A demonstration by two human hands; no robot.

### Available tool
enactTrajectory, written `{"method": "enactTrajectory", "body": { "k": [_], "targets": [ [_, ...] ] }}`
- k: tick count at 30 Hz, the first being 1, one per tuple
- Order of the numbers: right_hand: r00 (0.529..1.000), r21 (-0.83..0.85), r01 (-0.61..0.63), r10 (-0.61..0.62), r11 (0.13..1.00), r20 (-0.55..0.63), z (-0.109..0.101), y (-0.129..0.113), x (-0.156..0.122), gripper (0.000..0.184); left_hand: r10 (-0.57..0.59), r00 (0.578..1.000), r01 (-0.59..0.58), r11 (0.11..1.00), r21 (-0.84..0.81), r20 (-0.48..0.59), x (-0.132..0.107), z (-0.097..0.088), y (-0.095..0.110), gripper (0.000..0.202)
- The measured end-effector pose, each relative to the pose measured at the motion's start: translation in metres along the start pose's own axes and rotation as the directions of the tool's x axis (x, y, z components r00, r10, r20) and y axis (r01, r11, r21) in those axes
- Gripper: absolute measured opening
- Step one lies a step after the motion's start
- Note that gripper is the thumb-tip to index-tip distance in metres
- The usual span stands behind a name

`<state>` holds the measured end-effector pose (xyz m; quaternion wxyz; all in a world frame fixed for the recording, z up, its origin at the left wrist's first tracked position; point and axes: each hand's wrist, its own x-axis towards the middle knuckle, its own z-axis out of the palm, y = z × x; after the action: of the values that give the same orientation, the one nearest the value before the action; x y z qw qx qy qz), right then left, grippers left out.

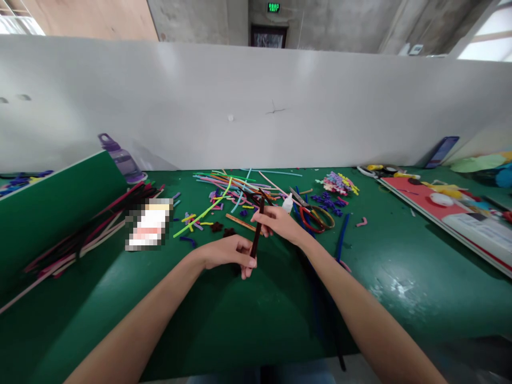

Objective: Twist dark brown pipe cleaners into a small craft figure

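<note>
Between my two hands stands a dark brown pipe cleaner (257, 237), nearly upright and leaning slightly; it may be a folded or doubled one. My left hand (230, 253) pinches its lower end, fingers closed. Higher up, my right hand (278, 221) grips it with thumb and fingers. Behind my left hand lie small dark brown shaped pieces (217, 227). A flat orange-brown stick (242, 222) reaches toward the pipe cleaner from the left. Just beyond my right hand are a white glue bottle (287, 204) and scissors (312, 218) with red and yellowish handles.
Loose coloured pipe cleaners (240, 184) spread across the back of the green table (192, 330). A bundle of dark and pink ones (108, 224) lies left by a green board (60, 213) and purple bottle (124, 160). Right are purple pieces (328, 202) and a red-covered book (424, 205).
</note>
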<state>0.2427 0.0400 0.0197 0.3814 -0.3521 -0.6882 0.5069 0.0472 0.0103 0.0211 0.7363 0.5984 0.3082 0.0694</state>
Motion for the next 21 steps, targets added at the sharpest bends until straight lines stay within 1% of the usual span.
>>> {"method": "enactTrajectory", "body": {
  "k": [2, 4, 9, 14, 18, 21],
  "targets": [
    [0.999, -0.041, -0.024, 0.026, 0.999, 0.032, 0.003, 0.001, 0.000, 0.028, -0.005, 1.000, 0.005, 1.000, -0.002, 0.006, 0.000, 0.000, 0.000, 0.019],
    [0.999, -0.050, -0.034, 0.036, 0.998, 0.029, 0.005, 0.002, -0.001, 0.027, -0.004, 1.000, 0.004, 1.000, -0.011, 0.014, 0.001, -0.001, -0.001, 0.020],
    [0.996, -0.019, -0.080, 0.080, 0.997, 0.031, 0.004, 0.006, 0.000, 0.026, 0.049, 0.999, -0.049, 0.996, -0.071, 0.008, 0.001, -0.002, -0.002, 0.033],
    [0.996, -0.011, -0.084, 0.085, 0.996, 0.020, 0.013, 0.010, 0.002, 0.027, 0.121, 0.987, -0.136, 0.979, -0.155, -0.103, 0.002, -0.002, -0.003, 0.031],
    [0.996, 0.015, -0.078, 0.079, 0.997, -0.039, 0.027, 0.012, 0.003, 0.027, 0.113, 0.970, -0.158, 0.965, -0.208, -0.213, 0.003, -0.004, -0.007, 0.028],
    [0.992, 0.048, -0.079, 0.084, 0.996, -0.092, 0.034, 0.015, 0.005, 0.027, 0.117, 0.964, -0.166, 0.967, -0.193, -0.240, 0.003, -0.006, -0.010, 0.029]
  ]
}}
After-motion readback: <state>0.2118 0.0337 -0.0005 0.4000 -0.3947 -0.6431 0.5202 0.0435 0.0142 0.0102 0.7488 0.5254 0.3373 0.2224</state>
